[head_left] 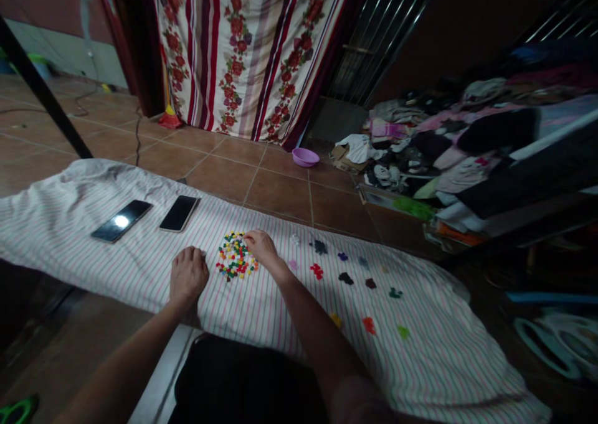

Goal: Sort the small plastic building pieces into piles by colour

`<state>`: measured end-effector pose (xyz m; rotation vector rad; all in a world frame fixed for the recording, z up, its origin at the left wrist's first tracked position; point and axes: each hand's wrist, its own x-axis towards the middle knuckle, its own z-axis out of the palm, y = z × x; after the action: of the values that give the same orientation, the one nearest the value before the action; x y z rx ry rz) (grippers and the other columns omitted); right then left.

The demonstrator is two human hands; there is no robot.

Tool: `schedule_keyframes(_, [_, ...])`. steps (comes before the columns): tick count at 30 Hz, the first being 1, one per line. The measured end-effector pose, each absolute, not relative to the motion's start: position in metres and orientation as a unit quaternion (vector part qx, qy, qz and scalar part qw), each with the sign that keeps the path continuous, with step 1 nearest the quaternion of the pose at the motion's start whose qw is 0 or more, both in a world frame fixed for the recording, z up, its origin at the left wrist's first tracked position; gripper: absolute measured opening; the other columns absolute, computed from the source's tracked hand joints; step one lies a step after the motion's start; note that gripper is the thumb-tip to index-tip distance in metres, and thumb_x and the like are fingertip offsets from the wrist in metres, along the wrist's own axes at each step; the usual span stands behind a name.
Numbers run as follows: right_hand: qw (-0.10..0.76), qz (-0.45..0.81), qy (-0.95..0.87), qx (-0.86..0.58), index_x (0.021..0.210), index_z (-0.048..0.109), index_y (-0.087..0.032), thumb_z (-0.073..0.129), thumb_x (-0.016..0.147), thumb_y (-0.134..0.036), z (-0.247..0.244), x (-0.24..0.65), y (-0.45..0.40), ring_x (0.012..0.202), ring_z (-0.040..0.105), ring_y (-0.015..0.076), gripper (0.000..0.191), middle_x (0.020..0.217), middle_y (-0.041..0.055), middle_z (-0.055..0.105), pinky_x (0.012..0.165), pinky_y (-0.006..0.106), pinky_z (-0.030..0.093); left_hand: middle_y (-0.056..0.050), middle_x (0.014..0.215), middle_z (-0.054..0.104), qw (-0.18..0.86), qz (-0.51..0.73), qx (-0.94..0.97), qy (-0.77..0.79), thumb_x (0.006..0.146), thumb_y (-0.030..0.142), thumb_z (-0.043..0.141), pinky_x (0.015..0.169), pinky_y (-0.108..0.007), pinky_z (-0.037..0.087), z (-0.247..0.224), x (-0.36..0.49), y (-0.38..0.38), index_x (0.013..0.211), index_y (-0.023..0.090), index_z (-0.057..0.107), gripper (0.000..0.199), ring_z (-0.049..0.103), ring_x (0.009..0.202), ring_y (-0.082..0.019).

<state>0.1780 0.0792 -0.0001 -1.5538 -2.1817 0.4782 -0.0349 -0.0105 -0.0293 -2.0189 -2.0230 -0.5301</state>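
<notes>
A loose pile of small colored pieces point(237, 256), in red, yellow, green, white and orange, lies on a striped cloth point(261, 306). My right hand point(262, 247) is at the pile's upper right edge, thumb and fingers pinched together; whatever is between them is too small to make out. To the left of the pile, my left hand point(189, 274) rests on the cloth, fingers lying loosely down. Right of my hands are small single-color groups: red pieces point(316, 271), dark grey pieces point(320, 246), black pieces point(346, 278), orange pieces point(369, 325). My right forearm partly covers yellow pieces point(335, 319).
Two phones, one with a glare spot point(122, 221) and a smaller phone point(179, 213), lie on the cloth at left. Beyond the cloth's far edge are a purple basin point(305, 157) on the tiled floor, a floral curtain point(252, 56) and heaped clothes point(420, 137).
</notes>
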Motion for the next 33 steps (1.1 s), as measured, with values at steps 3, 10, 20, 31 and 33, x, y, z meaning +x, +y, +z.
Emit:
schedule_keyframes(3, [0.157,0.174,-0.781,-0.579,0.098,0.072,-0.023,0.051,0.089,-0.019,0.001,0.163,0.08,0.097,0.061,0.015,0.024,0.103,0.004,0.071,0.084,0.023,0.043,-0.01,0.097,0.059,0.114,-0.176,-0.689,-0.694,0.09,0.024,0.041,0.081,-0.037,0.036,-0.029,-0.035,-0.011,0.094,0.016,0.055,0.016,0.051,0.094,-0.026])
schedule_keyframes(10, [0.053,0.125,-0.783,-0.607,0.102,0.071,-0.023,0.049,0.089,-0.019,0.012,0.145,0.078,0.102,0.06,0.0185,0.026,0.107,0.0069,0.07,0.084,0.026,0.044,-0.01,0.096,0.059,0.119,-0.176,-0.692,-0.69,0.09,0.025,0.039,0.08,-0.037,0.035,-0.028,-0.035,-0.012,0.095,0.016,0.055,0.018,0.052,0.093,-0.026])
schedule_keyframes(20, [0.118,0.138,-0.777,-0.603,0.099,0.069,-0.02,0.049,0.086,-0.011,0.0,0.144,0.076,0.095,0.061,0.0181,0.025,0.1,0.0082,0.07,0.086,0.028,0.042,-0.012,0.097,0.059,0.108,-0.18,-0.694,-0.689,0.088,0.024,0.04,0.081,-0.039,0.035,-0.029,-0.036,-0.011,0.097,0.016,0.056,0.02,0.051,0.093,-0.026])
schedule_keyframes(31, [0.242,0.198,-0.735,-0.602,0.095,0.074,-0.024,0.051,0.083,-0.014,-0.004,0.158,0.072,0.088,0.063,0.0164,0.028,0.098,0.0039,0.07,0.082,0.025,0.046,-0.012,0.099,0.059,0.097,-0.183,-0.689,-0.695,0.089,0.024,0.04,0.081,-0.038,0.036,-0.026,-0.035,-0.011,0.097,0.015,0.056,0.02,0.051,0.095,-0.026])
schedule_keyframes(33, [0.274,0.206,-0.73,-0.592,0.091,0.075,-0.023,0.051,0.082,-0.011,-0.008,0.164,0.073,0.087,0.063,0.0154,0.028,0.094,0.0039,0.07,0.084,0.025,0.046,-0.012,0.099,0.059,0.088,-0.189,-0.688,-0.696,0.088,0.023,0.04,0.082,-0.039,0.036,-0.026,-0.035,-0.012,0.097,0.016,0.056,0.02,0.052,0.095,-0.026])
